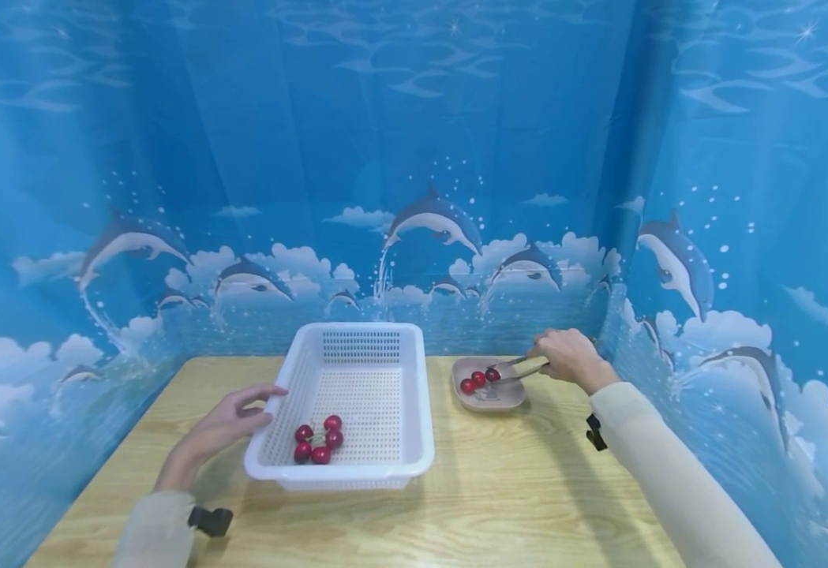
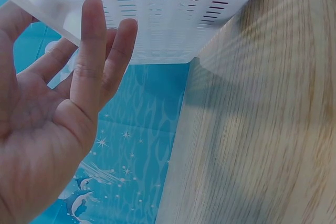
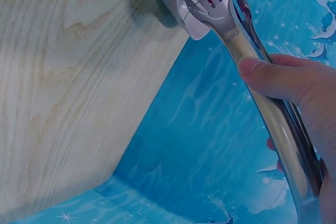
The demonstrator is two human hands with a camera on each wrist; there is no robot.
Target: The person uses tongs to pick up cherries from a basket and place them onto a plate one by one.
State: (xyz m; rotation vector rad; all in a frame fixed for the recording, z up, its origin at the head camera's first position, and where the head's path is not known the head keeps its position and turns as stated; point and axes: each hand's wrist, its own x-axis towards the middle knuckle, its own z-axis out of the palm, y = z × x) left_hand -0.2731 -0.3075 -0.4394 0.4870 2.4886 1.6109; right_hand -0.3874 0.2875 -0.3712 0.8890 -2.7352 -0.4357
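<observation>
At the left rim of a white perforated plastic basket (image 1: 374, 476) is my left hand (image 1: 229, 422), holding the rim, some digits over it and others extended along the outer wall. Several red cherries (image 1: 321, 455) lie in the basket's near-left corner. My right hand (image 1: 566, 356) grips metal tongs (image 3: 252, 72) by their arms. The slotted tong heads reach into a small pinkish-beige dish (image 1: 488, 404), one on each side of the rightmost cherry (image 1: 492, 375). Two more cherries (image 1: 473, 383) are beside it in the dish.
Basket and dish stand on a light wood-grain table (image 1: 485, 505), the dish to the basket's right near the back edge. A blue dolphin-print curtain (image 1: 414, 173) surrounds the table's back and sides. A black wrist strap piece (image 1: 211, 521) shows at the left sleeve.
</observation>
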